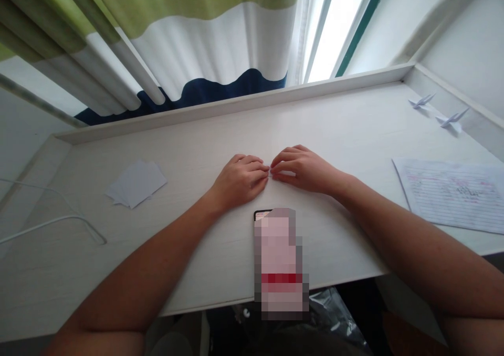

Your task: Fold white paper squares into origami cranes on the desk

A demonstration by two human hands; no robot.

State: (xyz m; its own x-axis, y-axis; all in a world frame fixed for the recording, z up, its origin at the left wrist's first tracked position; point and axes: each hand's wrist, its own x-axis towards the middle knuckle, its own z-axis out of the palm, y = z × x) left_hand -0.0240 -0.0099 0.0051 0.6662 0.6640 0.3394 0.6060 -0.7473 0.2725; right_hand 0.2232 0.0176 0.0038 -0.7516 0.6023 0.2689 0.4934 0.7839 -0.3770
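My left hand (242,180) and my right hand (303,169) meet at the middle of the white desk. Their fingers are bent and closed, with the fingertips almost touching. Between them shows a small bit of white folded paper (270,173), pinched from both sides and pressed close to the desktop. Most of this paper is hidden by the fingers, so its shape cannot be made out. Just below the hands lies a phone (258,215) with a dark edge, its screen blurred out.
Left of my hands lies a fanned stack of white paper sheets (137,184), with a white cable (74,218) nearby. At right are a lined written sheet (452,193) and two folded paper cranes (422,102). A raised rim (236,104) borders the desk below a curtain (212,41).
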